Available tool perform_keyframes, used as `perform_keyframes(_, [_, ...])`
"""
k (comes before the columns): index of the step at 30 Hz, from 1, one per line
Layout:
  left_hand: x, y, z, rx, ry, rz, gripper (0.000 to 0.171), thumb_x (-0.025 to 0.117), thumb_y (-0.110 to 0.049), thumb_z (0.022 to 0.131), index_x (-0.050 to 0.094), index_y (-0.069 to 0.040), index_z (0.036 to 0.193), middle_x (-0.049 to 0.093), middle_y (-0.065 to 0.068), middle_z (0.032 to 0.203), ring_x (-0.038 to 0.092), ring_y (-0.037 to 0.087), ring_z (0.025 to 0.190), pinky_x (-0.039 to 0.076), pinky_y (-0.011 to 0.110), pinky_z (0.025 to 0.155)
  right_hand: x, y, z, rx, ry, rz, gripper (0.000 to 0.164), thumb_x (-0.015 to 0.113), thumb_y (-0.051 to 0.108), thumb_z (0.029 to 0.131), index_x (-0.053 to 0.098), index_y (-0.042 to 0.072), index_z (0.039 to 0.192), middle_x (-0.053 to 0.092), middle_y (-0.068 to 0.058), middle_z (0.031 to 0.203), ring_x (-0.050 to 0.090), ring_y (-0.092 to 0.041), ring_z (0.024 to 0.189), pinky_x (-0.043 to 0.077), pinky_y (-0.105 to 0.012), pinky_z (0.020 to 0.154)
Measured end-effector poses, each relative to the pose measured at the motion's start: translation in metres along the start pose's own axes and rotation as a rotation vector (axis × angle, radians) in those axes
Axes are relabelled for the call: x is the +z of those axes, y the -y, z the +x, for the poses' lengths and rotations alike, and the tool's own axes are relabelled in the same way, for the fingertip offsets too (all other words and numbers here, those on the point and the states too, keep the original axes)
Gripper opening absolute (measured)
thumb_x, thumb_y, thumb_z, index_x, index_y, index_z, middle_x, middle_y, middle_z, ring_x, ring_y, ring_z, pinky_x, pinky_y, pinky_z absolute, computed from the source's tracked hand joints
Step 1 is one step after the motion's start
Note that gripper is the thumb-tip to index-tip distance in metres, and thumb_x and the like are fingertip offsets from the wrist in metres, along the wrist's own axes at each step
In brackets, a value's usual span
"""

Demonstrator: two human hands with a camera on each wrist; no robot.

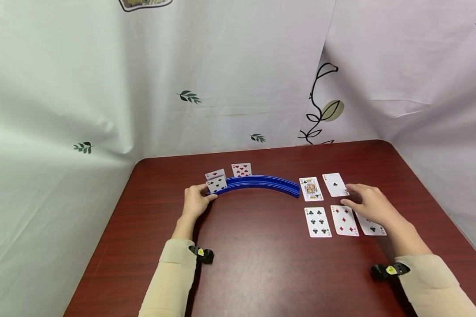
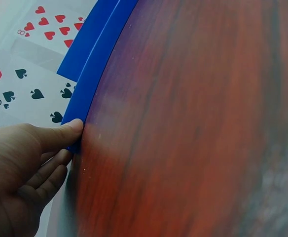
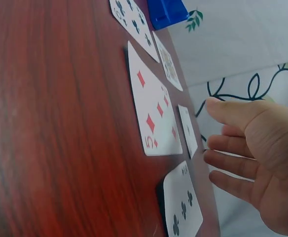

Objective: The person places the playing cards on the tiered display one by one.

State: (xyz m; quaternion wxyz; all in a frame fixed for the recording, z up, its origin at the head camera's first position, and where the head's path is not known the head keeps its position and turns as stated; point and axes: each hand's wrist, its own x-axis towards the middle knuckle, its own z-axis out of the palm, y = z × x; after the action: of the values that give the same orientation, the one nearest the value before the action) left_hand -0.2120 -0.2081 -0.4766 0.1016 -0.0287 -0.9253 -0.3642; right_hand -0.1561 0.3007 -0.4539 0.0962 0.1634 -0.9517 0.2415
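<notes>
At the left end of the curved blue card holder (image 1: 262, 180), my left hand (image 1: 194, 202) pinches it, thumb on the front edge and fingers behind. Standing in the holder are a five of spades (image 2: 35, 89), a heart card (image 1: 215, 174) partly hidden behind it, and an eight of hearts (image 1: 242, 169). My right hand (image 1: 370, 202) hovers with relaxed fingers, thumb apart, by the right edge of the ace of clubs (image 1: 334, 184); contact is unclear. Nothing shows between its fingers in the right wrist view.
Face up on the dark red table (image 1: 254, 246) lie a king of clubs (image 1: 311, 189), six of clubs (image 1: 317, 222), five of diamonds (image 1: 344, 221) and three of clubs (image 3: 182, 202), the last partly under my right hand in the head view. White printed cloth (image 1: 238, 66) hangs behind.
</notes>
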Motion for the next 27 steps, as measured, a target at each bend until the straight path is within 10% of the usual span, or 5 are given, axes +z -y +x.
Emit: perform_keyframes(27, [0.000, 0.003, 0.001, 0.001, 0.007, -0.001, 0.028, 0.086, -0.011, 0.082, 0.078, -0.002, 0.107, 0.077, 0.014, 0.095, 0.068, 0.029, 0.094, 0.054, 0.045, 0.086, -0.014, -0.029, -0.026, -0.017, 0.092, -0.042, 0.064, 0.092, 0.027, 0.071, 0.067, -0.012, 0.115, 0.067, -0.026, 0.109, 0.063, -0.045, 0.102, 0.049, -0.059, 0.085])
